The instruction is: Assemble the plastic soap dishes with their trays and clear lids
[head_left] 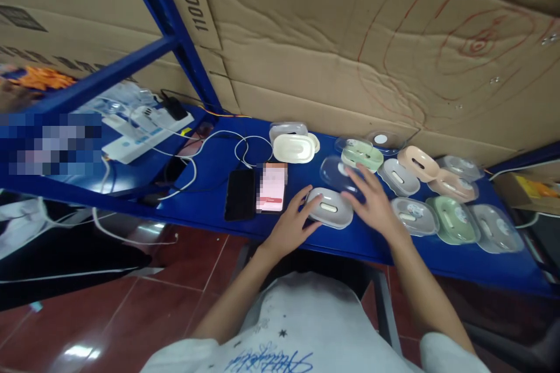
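A grey oval plastic soap dish (339, 207) with a pale slotted bar in its middle lies near the table's front edge. My left hand (294, 222) holds its left end, fingers at the rim and thumb low on the near side. My right hand (373, 203) is just right of the dish, fingers apart. Its fingertips reach over a clear plastic lid (331, 172) with a round white sticker; whether they touch it I cannot tell. Behind that lid is a light green soap dish (362, 157).
Grey, green and peach dishes, several with clear covers, crowd the right, including a peach one (417, 163). A cream dish (293, 148) stands at the back. Left lie a lit phone (272, 187), a dark phone (240, 194) and white cables. Cardboard (306, 41) walls the back.
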A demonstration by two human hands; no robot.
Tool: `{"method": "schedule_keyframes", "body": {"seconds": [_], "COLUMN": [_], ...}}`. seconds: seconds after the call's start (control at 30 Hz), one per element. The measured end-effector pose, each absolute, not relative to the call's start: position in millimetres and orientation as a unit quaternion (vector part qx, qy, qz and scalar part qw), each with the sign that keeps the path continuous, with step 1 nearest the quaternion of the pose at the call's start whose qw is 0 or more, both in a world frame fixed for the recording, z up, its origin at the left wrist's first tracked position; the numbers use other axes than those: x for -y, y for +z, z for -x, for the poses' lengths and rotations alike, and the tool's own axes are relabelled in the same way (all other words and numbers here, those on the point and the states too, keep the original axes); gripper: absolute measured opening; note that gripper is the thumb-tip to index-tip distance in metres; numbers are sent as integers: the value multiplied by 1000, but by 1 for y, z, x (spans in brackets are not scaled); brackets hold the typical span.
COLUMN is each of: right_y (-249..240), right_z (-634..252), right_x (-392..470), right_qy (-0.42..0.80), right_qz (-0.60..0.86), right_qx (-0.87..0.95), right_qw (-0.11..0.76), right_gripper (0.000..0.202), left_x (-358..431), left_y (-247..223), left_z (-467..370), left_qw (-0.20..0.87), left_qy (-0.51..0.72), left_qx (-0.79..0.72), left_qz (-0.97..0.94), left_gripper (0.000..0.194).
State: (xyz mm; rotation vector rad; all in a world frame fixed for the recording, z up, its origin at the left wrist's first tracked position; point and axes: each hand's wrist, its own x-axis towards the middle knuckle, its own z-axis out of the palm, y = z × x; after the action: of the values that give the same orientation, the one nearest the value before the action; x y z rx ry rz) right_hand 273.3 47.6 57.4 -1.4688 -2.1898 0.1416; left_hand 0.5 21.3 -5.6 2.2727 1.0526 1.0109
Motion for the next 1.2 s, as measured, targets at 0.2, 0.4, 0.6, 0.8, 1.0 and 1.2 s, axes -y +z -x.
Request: {"method": "schedule_keyframes", "body": {"seconds": [0.2,0.4,0.6,0.8,1.0,1.2], "right_y": [21,13,1,-1,19,32], "right_z": [-278,-268,-262,-270,-270,-261], "right_x": [25,14,22,13,-10,-14], "right_qy": [131,81,37,42,-63,-60], "right_qz": [504,466,474,476,582,564], "right_qx": [811,850,844,841,773,784], "right_qw": [266,233,248,254,243,255], "right_gripper": [71,72,79,78,79,58], "left_x": [-23,-23,-19,-26,-96,-161], "left_y": [-4,-15,-16,-1,38,44], "left_z": [-1,-1,-3,-3,6,-4], "left_qw": [279,293,310,275,83,-43], "left_qy": [350,324,318,296,239,112], "left_qx": [-390,-396,-422,-415,-459,-509], "left_qz": [-804,-808,-791,-815,-851,-853], "left_gripper": [95,89,77,71,49,29]}}
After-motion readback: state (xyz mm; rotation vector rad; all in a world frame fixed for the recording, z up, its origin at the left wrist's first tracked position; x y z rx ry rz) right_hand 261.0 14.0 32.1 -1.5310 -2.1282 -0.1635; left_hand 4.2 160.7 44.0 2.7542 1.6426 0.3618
